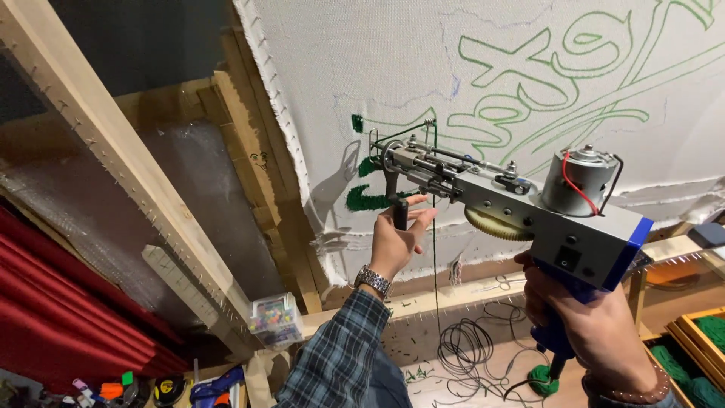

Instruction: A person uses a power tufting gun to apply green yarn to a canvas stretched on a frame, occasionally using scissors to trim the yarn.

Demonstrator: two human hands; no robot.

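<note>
Tufting gun [521, 204], a metal machine with a grey motor on top, a brass-coloured gear at its side and a blue rear grip, is held up in the air with its needle end touching a white cloth [453, 75] stretched on a wooden frame [113, 143]. Green outlines are drawn across the cloth, and a small patch of green tufted yarn [368, 200] sits just beside the needle end. Low down by the frame, a small clear plastic box [273, 316] holds many small multicoloured pieces, too small to identify. At the far right, wooden trays [698, 332] hold green yarn. The right hand [589, 332] is closed in a fist around the blue rear grip of the gun. The left hand [399, 234], with a metal wristwatch [373, 281] and a plaid sleeve, is loosely curled around the black front handle below the barrel, fingers partly open with the fingertips resting against it. A thin dark strand of yarn hangs down from the gun to a loose tangle [468, 351] on the floor, near a green ball of yarn [542, 378]. Small tools and colourful items lie at the bottom left.
</note>
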